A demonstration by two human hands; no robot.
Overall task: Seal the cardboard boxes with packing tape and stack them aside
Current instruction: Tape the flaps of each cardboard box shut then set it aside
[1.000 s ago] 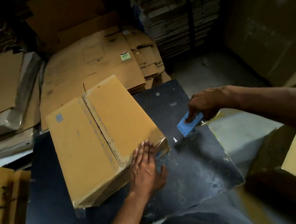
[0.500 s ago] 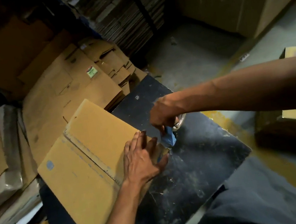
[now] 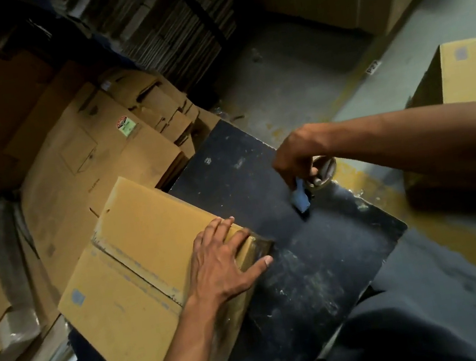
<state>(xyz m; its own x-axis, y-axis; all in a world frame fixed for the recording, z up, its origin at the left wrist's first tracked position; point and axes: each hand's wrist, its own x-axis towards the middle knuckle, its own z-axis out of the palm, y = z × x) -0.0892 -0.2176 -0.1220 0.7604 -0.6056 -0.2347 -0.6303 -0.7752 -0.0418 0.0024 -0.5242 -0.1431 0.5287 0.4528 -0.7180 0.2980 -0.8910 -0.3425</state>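
The cardboard box point(image 3: 138, 266) lies on the dark table point(image 3: 319, 260), at the table's left side. Your left hand point(image 3: 224, 262) rests flat on the box corner nearest the table's middle, fingers spread wide, pressing down the shiny tape end point(image 3: 260, 246) that wraps over that corner. Your right hand point(image 3: 298, 156) is near the table's far right edge, well apart from the box. Its fingers are curled round the tape dispenser point(image 3: 314, 184), with the blue blade end pointing down at the table.

It looks like you are just finishing the tape strip on this box. Next, rub the tape end flat so it sticks. Then you will likely need both hands to lift the box and stack it beside the table, so put the dispenser down first.
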